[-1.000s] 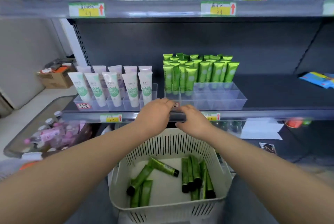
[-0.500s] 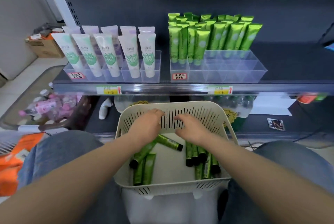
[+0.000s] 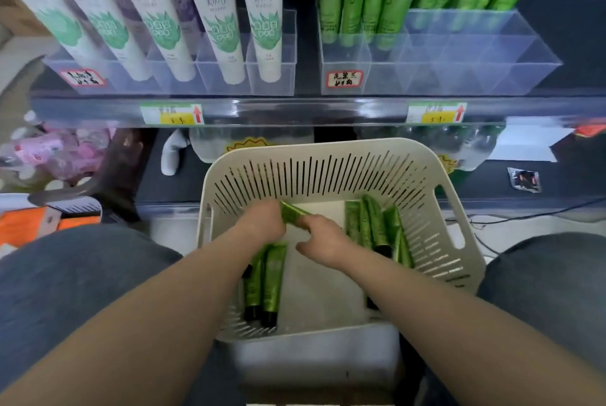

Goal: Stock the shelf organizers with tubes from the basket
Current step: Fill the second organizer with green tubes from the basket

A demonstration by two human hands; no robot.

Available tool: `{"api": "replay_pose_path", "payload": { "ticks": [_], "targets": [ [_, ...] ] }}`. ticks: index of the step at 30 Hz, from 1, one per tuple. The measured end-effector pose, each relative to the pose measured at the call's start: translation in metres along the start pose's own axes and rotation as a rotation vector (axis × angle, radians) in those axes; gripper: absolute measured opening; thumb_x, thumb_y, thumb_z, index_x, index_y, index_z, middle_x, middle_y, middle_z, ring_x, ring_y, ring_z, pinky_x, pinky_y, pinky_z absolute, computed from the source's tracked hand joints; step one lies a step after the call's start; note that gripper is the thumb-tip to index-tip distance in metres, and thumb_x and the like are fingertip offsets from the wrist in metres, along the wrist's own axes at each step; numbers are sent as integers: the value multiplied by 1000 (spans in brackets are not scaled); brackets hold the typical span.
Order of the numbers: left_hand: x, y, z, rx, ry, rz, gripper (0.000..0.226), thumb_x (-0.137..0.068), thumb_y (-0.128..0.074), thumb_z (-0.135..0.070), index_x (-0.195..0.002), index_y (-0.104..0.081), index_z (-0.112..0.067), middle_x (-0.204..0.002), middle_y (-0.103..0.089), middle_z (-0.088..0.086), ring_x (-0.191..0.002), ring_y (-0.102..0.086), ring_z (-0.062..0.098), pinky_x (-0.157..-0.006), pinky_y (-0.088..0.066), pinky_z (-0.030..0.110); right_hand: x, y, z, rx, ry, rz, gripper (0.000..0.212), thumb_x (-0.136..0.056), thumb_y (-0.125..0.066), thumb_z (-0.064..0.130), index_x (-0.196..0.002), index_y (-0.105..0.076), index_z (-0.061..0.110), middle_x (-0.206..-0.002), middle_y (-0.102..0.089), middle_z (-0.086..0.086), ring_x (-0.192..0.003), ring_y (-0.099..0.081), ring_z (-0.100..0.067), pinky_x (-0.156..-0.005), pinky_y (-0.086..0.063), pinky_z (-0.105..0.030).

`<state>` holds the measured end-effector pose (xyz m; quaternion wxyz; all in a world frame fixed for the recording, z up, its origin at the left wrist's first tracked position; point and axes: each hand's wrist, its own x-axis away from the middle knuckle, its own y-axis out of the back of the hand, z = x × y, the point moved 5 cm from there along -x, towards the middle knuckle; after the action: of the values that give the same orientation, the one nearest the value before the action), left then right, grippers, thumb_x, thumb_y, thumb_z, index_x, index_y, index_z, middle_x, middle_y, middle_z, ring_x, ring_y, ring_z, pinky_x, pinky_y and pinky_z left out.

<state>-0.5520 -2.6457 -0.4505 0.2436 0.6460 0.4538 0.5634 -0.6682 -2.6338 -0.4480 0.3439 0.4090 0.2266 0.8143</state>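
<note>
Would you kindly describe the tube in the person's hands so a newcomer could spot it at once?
Find the cream slotted basket below the shelf. Other green tubes lie along its left and right sides; the tube meant crosses the middle, near the far wall. It alone is held at both ends, by the left hand and the right hand.

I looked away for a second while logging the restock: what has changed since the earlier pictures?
Both hands came down from the shelf edge into the basket. The left hand now grips a green tube; the right hand is at its other end, grip unclear. The other tubes and shelf organizers look unchanged.
</note>
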Motion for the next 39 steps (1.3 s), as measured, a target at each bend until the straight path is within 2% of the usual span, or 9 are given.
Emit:
{"api": "replay_pose_path", "payload": {
  "ticks": [6,11,13,16,18,20,22,30,39],
  "targets": [
    [-24,-22,11,22,115,50,17,-96,-46,-17,-97,-61,-7,-86,-55,4,-87,-60,20,-73,-48,28,-26,-25,-13,-6,-88,61,51,-88,-59,17,-136,-45,8,-138,-48,-12,-125,-48,-25,-98,-41,-29],
    [-43,-35,24,182,236,-17,17,-94,-49,-22,-80,-56,-15,-88,-62,5,-82,-62,20,-79,-54,34,-44,-38,-16,-32,-126,97,28,-89,-56,10,-116,-58,0,-118,-60,-15,-108,-57,-28,-85,-47,-31],
    [-49,-38,30,278,288,-52,18,-94,-51,-23,-77,-55,-17,-84,-62,5,-75,-60,18,-73,-53,33,-52,-47,-19,-38,-156,113,8,-91,-55,13,-91,-60,6,-97,-60,-10,-96,-57,-26,-74,-44,-30],
    [-61,-44,37,337,324,-72,20,-93,-52,-24,-75,-54,-16,-74,-55,2,-66,-52,13,-68,-47,30,-60,-57,-20,-42,-189,115,28,-89,-58,20,-64,-46,16,-73,-50,-2,-83,-51,-23,-63,-35,-24],
    [-68,-48,40,323,334,-75,14,-93,-52,-22,-83,-56,-13,-71,-48,-2,-68,-51,13,-70,-46,30,-65,-60,-17,-83,-193,128,18,-90,-58,22,-83,-61,6,-89,-61,-12,-92,-56,-28,-67,-37,-24],
    [-72,-50,41,340,332,-73,7,-91,-56,-20,-95,-59,-16,-78,-52,-1,-76,-55,17,-75,-51,32,-68,-63,-13,-100,-184,156,26,-92,-54,19,-106,-63,0,-109,-62,-18,-106,-56,-28,-82,-40,-28],
    [-75,-52,41,348,320,-50,9,-88,-59,-19,-97,-58,-19,-82,-54,1,-81,-58,19,-79,-54,35,-71,-68,-10,-115,-167,174,27,-93,-52,18,-111,-62,1,-115,-62,-18,-111,-55,-28,-91,-40,-30],
    [-76,-56,42,376,375,46,27,-84,-67,-17,-69,-45,-17,-74,-52,1,-73,-55,17,-74,-50,32,-74,-73,-17,-218,-235,154,25,-90,-56,17,-108,-64,1,-107,-64,-17,-98,-58,-26,-77,-40,-28],
    [-64,-53,42,468,378,128,27,-82,-70,-21,-99,-55,-7,-94,-58,11,-85,-58,23,-77,-51,32,-67,-65,-38,-465,-423,135,23,-80,-67,2,-100,-65,-10,-79,-59,-16,-74,-60,-28,-86,-54,-43]
  ]
}}
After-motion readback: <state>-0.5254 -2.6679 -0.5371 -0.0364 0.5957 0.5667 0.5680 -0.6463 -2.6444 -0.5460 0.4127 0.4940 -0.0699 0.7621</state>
